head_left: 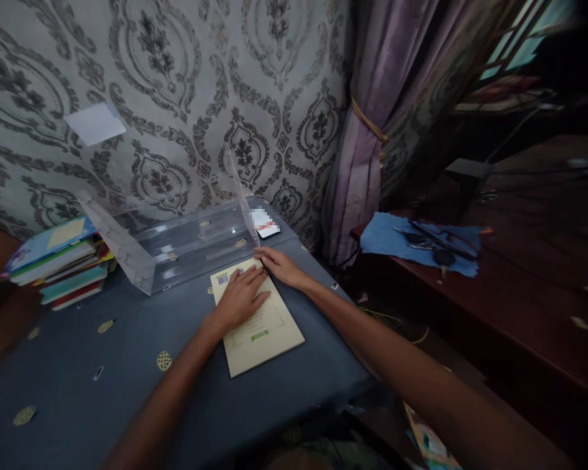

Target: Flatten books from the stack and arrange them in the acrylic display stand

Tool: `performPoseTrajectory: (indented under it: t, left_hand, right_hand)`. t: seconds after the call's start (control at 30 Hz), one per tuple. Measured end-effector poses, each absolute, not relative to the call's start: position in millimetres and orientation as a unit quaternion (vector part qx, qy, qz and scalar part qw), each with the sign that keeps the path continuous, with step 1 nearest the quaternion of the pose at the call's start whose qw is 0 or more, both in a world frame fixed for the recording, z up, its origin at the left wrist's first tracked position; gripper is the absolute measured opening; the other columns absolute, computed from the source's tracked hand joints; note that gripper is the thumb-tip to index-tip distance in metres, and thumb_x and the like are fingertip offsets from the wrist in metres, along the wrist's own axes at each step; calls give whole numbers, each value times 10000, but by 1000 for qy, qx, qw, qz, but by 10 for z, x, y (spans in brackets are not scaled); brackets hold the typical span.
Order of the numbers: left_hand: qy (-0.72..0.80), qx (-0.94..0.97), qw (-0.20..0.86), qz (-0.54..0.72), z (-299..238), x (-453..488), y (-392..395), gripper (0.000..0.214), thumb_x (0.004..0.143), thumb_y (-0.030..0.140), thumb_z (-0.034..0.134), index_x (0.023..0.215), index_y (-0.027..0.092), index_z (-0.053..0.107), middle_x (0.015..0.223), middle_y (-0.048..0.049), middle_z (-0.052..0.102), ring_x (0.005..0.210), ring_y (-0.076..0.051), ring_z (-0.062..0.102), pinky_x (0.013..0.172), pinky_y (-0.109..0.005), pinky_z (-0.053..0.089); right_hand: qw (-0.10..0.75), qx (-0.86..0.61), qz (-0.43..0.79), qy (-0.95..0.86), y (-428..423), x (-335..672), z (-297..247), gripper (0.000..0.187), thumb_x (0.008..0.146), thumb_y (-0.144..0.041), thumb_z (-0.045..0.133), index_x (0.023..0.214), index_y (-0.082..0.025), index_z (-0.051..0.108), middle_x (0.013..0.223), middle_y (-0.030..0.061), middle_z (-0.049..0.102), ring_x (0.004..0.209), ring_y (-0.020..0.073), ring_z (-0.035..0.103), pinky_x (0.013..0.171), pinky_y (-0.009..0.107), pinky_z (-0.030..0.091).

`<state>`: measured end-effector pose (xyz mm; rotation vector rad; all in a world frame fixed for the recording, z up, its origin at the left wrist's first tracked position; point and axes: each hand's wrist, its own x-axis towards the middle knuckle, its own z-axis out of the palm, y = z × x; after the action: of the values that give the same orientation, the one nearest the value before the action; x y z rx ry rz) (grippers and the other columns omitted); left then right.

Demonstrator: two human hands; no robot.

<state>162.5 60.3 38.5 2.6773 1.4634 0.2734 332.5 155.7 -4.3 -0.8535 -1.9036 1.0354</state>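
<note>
A pale yellow book (262, 329) lies flat on the dark blue tablecloth (102, 365). My left hand (240, 297) rests palm down on the book's upper half, fingers stretched out and together. My right hand (280, 264) lies at the book's far right corner, fingers extended and touching its edge. Just beyond the book stands a clear plastic box (176, 245), open at the top, with a tall transparent side panel.
A stack of coloured books (61, 261) sits at the table's left end. A small card (264, 223) lies by the box. The patterned wall (176, 98) and a purple curtain (372, 130) stand behind. To the right, a blue cloth (387, 241) with tools lies on a dark wooden surface.
</note>
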Motion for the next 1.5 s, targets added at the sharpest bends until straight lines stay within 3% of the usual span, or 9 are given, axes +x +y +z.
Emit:
performPoseTrajectory:
  t: [0.43, 0.73, 1.0, 1.5]
  left_hand:
    - [435, 896, 53, 78, 486, 1821, 356, 409, 1020, 391, 419, 1355, 203, 558, 1463, -123, 550, 1431, -257, 420, 1197, -527, 286]
    - [412, 910, 31, -18, 576, 1939, 112, 831, 925, 719, 357, 1480, 102, 394, 1580, -235, 346, 1506, -347, 254, 1193, -594, 256]
    - [381, 924, -15, -18, 484, 1961, -145, 637, 1019, 544, 324, 1510, 141, 359, 1592, -197, 344, 1512, -328, 244, 1194, -565, 266]
    - [389, 920, -32, 13, 437, 1987, -193, 523, 1000, 486, 436, 1422, 178, 467, 1545, -184, 430, 1471, -336, 339, 1164, -564, 324]
  right_hand:
    - [390, -331, 405, -758, 1538, 3333, -56, 401, 960, -226, 436, 1337, -175, 564, 1248, 107, 701, 1176, 223, 644, 1038, 424, 491]
    - [389, -316, 367, -784, 1575, 3351, -98, 383, 960, -241, 452, 1320, -191, 573, 1244, 107, 697, 1172, 217, 639, 1027, 429, 495]
    - [376, -333, 345, -793, 1568, 3368, -82, 421, 945, -201, 446, 1346, -171, 569, 1280, 121, 678, 1196, 222, 626, 1027, 425, 493]
    - [355, -347, 251, -831, 1565, 3391, -108, 429, 931, -130, 441, 1322, -177, 612, 1288, 102, 676, 1204, 222, 598, 1067, 423, 452]
